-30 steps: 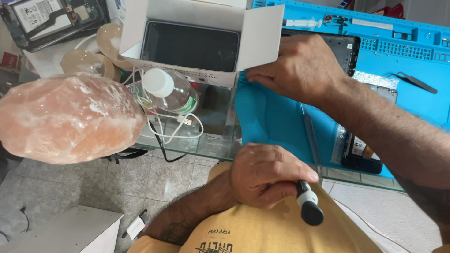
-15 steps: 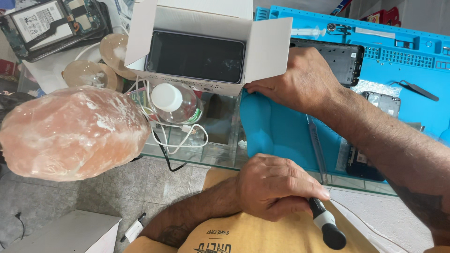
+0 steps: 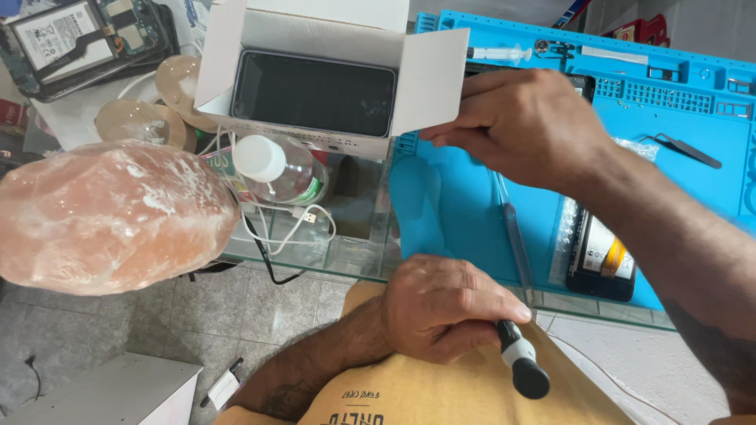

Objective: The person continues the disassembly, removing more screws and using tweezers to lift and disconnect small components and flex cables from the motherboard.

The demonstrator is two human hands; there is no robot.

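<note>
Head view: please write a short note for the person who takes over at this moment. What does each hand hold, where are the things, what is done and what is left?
Left hand: closed around a black and white pen-like tool, held low over the lap.
Right hand: on the flap of the open white box.
Dark phone: lying flat inside the box.
Blue work mat: holds tweezers and a battery part.
Done: phone is in the box.
Left: box not yet closed.

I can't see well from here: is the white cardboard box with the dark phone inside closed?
No, the white cardboard box stands open, flaps spread, with the dark phone showing inside.
</note>
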